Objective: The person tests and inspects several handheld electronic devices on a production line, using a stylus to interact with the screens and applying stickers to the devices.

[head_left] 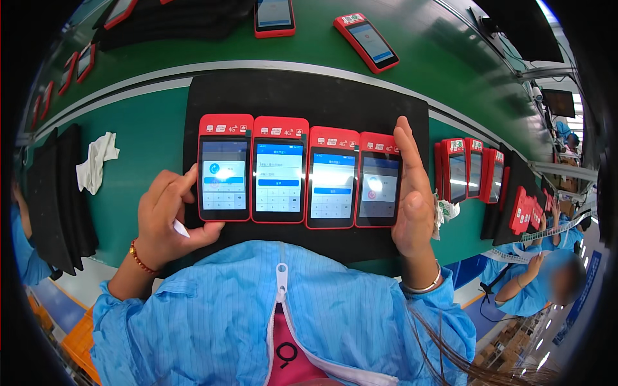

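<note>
**Inspector A:** Largest first. A green work surface (148, 138) runs across the view, a pale strip curving along it. On it lies a black mat (309, 96), directly in front of the person.

**Inspector B:** On the mat?

**Inspector A:** A row of four red handheld terminals (299, 172), side by side, edges touching, all screens lit and facing up. It sits at the near half of the mat, between the two hands.

**Inspector B:** Hands?

**Inspector A:** The right hand (412, 193) stands on edge against the right side of the rightmost terminal, fingers straight and pressed together, pointing away from the body, holding nothing. The left hand (164, 215) sits at the left side of the leftmost terminal, fingers curled, the index fingertip touching the casing's left edge. A small white item (181, 228) shows by the thumb; whether it is pinched I cannot tell.

**Inspector B:** Surroundings?

**Inspector A:** A stack of black mats (61, 193) at far left, a crumpled white cloth (96, 161) beside it. A further group of red terminals (470, 170) stands upright to the right, just off the mat. Two loose terminals (322, 26) lie farther up the surface. Another person (537, 280) in blue sits at lower right.
</note>
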`<state>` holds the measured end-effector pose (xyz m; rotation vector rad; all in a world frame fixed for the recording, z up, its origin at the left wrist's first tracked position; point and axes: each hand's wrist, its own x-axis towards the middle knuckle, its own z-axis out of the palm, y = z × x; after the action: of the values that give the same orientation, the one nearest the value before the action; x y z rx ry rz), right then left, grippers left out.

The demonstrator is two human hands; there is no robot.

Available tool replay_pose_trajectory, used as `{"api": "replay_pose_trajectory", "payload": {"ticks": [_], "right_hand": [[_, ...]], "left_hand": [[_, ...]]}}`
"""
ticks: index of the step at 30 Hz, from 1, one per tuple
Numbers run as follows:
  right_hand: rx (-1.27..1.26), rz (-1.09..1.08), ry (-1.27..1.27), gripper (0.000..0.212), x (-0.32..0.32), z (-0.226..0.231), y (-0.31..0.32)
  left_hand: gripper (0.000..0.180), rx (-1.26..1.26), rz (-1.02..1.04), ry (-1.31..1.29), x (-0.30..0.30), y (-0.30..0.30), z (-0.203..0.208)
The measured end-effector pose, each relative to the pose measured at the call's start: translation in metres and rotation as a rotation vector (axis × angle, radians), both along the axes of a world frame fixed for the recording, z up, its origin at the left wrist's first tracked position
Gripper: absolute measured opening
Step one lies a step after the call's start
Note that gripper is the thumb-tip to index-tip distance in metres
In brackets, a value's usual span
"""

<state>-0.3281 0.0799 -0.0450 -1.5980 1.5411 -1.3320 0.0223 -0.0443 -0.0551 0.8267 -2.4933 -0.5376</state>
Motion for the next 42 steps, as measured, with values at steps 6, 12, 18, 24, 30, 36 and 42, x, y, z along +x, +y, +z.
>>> {"api": "replay_pose_trajectory", "payload": {"ticks": [6, 12, 18, 24, 30, 36, 42], "right_hand": [[0.034, 0.007, -0.049, 0.073, 0.000, -0.001, 0.001], [0.124, 0.004, 0.094, 0.083, 0.001, 0.001, -0.001], [0.108, -0.056, 0.239, 0.079, -0.001, -0.002, -0.001], [0.104, -0.048, 0.112, 0.087, -0.005, -0.001, 0.000], [0.120, 0.124, 0.775, 0.109, 0.000, 0.031, -0.003], [0.146, 0.312, 0.902, 0.118, 0.022, 0.041, -0.026], [0.144, 0.388, 0.863, 0.116, 0.032, 0.040, -0.044]], "left_hand": [[0.082, 0.010, 0.008, 0.002, 0.000, 0.000, -0.001], [0.080, 0.002, 0.005, 0.036, 0.001, -0.002, -0.002], [0.094, 0.075, 0.020, -0.066, -0.002, -0.001, 0.015], [0.075, -0.091, -0.070, -0.013, -0.009, 0.004, 0.026], [0.068, -0.106, -0.081, -0.089, -0.005, 0.001, 0.029], [0.066, -0.101, -0.243, -0.138, -0.043, -0.003, 0.044], [0.070, -0.107, -0.277, -0.198, -0.052, -0.012, 0.050]]}}
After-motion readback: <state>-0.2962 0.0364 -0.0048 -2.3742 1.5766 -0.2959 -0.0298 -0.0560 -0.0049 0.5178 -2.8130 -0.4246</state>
